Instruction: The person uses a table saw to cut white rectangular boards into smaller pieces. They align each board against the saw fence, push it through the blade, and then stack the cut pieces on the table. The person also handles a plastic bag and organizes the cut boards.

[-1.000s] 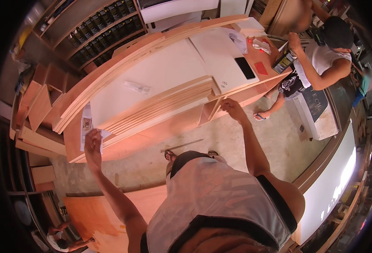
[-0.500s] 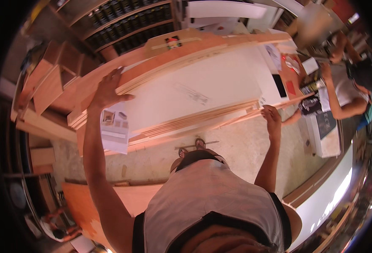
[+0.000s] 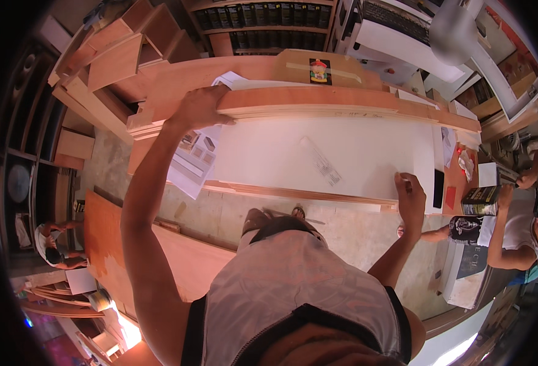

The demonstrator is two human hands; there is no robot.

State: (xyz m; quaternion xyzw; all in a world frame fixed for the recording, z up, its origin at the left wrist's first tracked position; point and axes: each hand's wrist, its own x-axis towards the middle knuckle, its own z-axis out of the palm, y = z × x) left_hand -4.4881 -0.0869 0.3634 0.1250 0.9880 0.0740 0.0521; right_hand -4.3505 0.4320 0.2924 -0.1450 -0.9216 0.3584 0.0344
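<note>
A long white board [image 3: 269, 146] lies across the work surface before me, with layered wood edges along its near side. My left hand [image 3: 203, 108] is closed round the left end of a stack of long wooden strips [image 3: 342, 105] at the board's far side. Under that wrist, printed sheets with pictures [image 3: 191, 160] hang over the near edge. My right hand [image 3: 411, 198] is at the board's near right edge, fingers curled in, with nothing visible in them. A pale outlined shape [image 3: 321, 161], drawn or see-through, shows mid-board.
A black phone [image 3: 438, 190] lies right of the board. Taped cardboard [image 3: 293, 68] sits beyond the strips; wooden boxes [image 3: 116, 64] stand far left. A co-worker [image 3: 516, 238] at right is beside a dark can [image 3: 481, 200]. Another person [image 3: 58, 244] is at far left.
My view has shifted. My left hand, spread before, has closed round the strips' end. My right hand has come away from the near strips' right end and curled.
</note>
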